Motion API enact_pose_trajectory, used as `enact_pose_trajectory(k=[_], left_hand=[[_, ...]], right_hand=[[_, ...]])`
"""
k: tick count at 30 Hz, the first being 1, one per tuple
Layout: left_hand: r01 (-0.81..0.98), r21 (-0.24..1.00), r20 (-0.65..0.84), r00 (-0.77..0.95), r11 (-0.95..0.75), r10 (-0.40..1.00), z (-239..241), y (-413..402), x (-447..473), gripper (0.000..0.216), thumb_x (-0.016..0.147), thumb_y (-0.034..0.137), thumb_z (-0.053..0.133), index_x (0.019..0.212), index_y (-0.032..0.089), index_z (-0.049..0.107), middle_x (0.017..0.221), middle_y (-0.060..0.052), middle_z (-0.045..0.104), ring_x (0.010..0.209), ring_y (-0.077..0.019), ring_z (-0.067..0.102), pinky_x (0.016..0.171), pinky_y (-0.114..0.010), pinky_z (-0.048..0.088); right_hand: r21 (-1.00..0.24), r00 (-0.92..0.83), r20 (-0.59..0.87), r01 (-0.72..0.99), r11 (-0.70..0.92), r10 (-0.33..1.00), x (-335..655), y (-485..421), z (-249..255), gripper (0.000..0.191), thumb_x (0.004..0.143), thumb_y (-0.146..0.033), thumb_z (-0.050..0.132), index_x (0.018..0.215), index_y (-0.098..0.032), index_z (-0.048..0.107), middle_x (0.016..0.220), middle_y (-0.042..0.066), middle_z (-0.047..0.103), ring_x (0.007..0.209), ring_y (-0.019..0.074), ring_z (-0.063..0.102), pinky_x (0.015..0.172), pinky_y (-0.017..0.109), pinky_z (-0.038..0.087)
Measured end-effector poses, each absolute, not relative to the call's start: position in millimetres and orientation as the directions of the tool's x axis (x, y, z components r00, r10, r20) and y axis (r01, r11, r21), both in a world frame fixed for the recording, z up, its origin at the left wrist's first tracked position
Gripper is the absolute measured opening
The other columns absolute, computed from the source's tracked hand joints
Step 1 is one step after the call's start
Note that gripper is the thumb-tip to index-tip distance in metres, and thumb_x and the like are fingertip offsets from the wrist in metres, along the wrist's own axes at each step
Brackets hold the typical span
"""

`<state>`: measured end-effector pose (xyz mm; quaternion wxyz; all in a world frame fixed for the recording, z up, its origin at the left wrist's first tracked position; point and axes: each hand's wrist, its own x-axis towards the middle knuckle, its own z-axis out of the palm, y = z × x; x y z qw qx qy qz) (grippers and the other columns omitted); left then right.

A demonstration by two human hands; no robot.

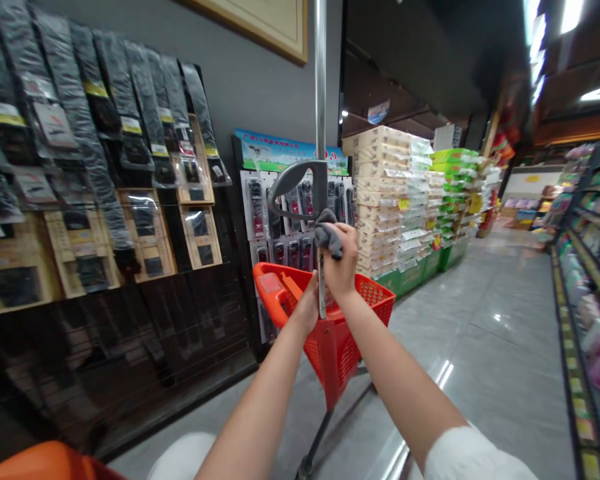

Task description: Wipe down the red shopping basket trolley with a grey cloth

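A red plastic basket cart (330, 347) stands before me, with an upright metal pole (321, 100) rising at its near side. A grey loop handle (300, 190) is fixed to the pole. My right hand (343, 263) is closed on a bunched dark grey cloth (329, 235), pressed against the pole just below the loop. Lower down, my left hand (309, 303) is wrapped at the pole's left side, near the basket rim; its fingers are partly hidden.
Packaged belts (115, 100) and boxed goods (153, 233) hang on the left wall. Behind the cart is a rack of carded items (293, 253). Stacked cartons (380, 193) line the back. A shelf (585, 267) runs along the right of the grey tiled floor (505, 333).
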<state>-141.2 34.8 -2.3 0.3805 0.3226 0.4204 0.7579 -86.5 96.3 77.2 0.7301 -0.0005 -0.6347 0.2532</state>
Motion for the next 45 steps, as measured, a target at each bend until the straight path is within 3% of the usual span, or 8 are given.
enact_pose_trajectory(k=[4, 10, 19, 27, 33, 36, 40, 45], left_hand=[[-0.266, 0.904, 0.157, -0.522, -0.335, 0.838, -5, 32, -141, 0.062, 0.087, 0.070, 0.045, 0.098, 0.016, 0.074, 0.100, -0.011, 0.076, 0.106, -0.0256, 0.066, 0.095, -0.033, 0.046], [-0.272, 0.886, 0.170, -0.562, -0.375, 0.809, -6, 35, -140, 0.061, 0.079, 0.075, 0.052, 0.093, 0.019, 0.074, 0.091, -0.009, 0.077, 0.098, -0.0250, 0.069, 0.087, -0.032, 0.050], [-0.150, 0.939, 0.174, -0.570, -0.310, 0.803, -8, 35, -138, 0.081, 0.076, 0.085, 0.036, 0.090, 0.015, 0.075, 0.099, -0.014, 0.076, 0.100, -0.0262, 0.068, 0.091, -0.035, 0.047], [-0.093, 0.960, 0.168, -0.563, -0.264, 0.809, -7, 35, -137, 0.094, 0.072, 0.090, 0.026, 0.096, 0.012, 0.073, 0.101, -0.018, 0.075, 0.092, -0.0264, 0.070, 0.083, -0.036, 0.050], [-0.062, 0.967, 0.176, -0.535, -0.246, 0.826, -12, 38, -141, 0.098, 0.071, 0.092, 0.021, 0.096, 0.012, 0.072, 0.097, -0.016, 0.075, 0.088, -0.0250, 0.070, 0.085, -0.038, 0.050], [-0.074, 0.964, 0.180, -0.524, -0.255, 0.832, -15, 41, -142, 0.096, 0.075, 0.089, 0.019, 0.099, 0.013, 0.071, 0.101, -0.016, 0.074, 0.092, -0.0255, 0.070, 0.087, -0.039, 0.050], [-0.162, 0.941, 0.169, -0.533, -0.296, 0.829, -16, 40, -144, 0.089, 0.084, 0.082, 0.014, 0.105, 0.015, 0.070, 0.102, -0.014, 0.075, 0.097, -0.0252, 0.070, 0.086, -0.037, 0.051], [-0.285, 0.910, 0.143, -0.468, -0.302, 0.872, -8, 31, -147, 0.097, 0.087, 0.075, 0.000, 0.109, 0.013, 0.071, 0.108, -0.017, 0.074, 0.105, -0.0272, 0.068, 0.088, -0.037, 0.051]], right_hand=[[-0.282, 0.244, 0.878, -0.430, 0.858, 0.411, -92, 101, 119, 0.042, 0.092, -0.022, 0.043, 0.133, -0.024, 0.053, 0.128, 0.009, 0.056, 0.124, 0.0230, 0.051, 0.110, 0.049, 0.039], [-0.175, -0.062, 0.985, -0.344, 0.923, 0.164, -93, 86, 127, 0.058, 0.083, -0.008, 0.048, 0.135, -0.030, 0.054, 0.157, 0.001, 0.033, 0.148, 0.0268, 0.024, 0.120, 0.056, 0.022], [-0.121, 0.001, 0.991, -0.392, 0.912, 0.132, -92, 105, 125, 0.046, 0.087, -0.009, 0.042, 0.126, -0.022, 0.062, 0.151, 0.007, 0.045, 0.137, 0.0201, 0.046, 0.113, 0.041, 0.041], [0.019, 0.016, 1.000, -0.352, 0.936, -0.014, -98, 106, 189, 0.053, 0.087, -0.010, 0.040, 0.137, -0.025, 0.050, 0.148, 0.002, 0.045, 0.147, 0.0228, 0.028, 0.120, 0.055, 0.021], [0.144, -0.134, 0.978, -0.122, 0.982, -0.160, -92, 78, 201, 0.038, 0.089, -0.016, 0.045, 0.125, -0.023, 0.055, 0.135, 0.006, 0.056, 0.148, 0.0330, 0.018, 0.114, 0.071, 0.007], [0.266, -0.287, 0.919, -0.051, 0.963, -0.269, -86, 56, 204, 0.030, 0.090, -0.019, 0.049, 0.118, -0.024, 0.059, 0.128, 0.007, 0.062, 0.145, 0.0335, 0.026, 0.116, 0.070, 0.001], [0.415, -0.327, 0.830, -0.181, 0.892, -0.453, -83, 45, 185, 0.027, 0.089, -0.018, 0.052, 0.114, -0.026, 0.063, 0.129, 0.004, 0.063, 0.145, 0.0293, 0.030, 0.120, 0.063, -0.005], [0.483, -0.323, 0.761, -0.296, 0.824, -0.562, -77, 94, 138, 0.038, 0.095, -0.016, 0.045, 0.128, -0.030, 0.058, 0.143, 0.000, 0.055, 0.147, 0.0207, 0.029, 0.124, 0.053, 0.010]])
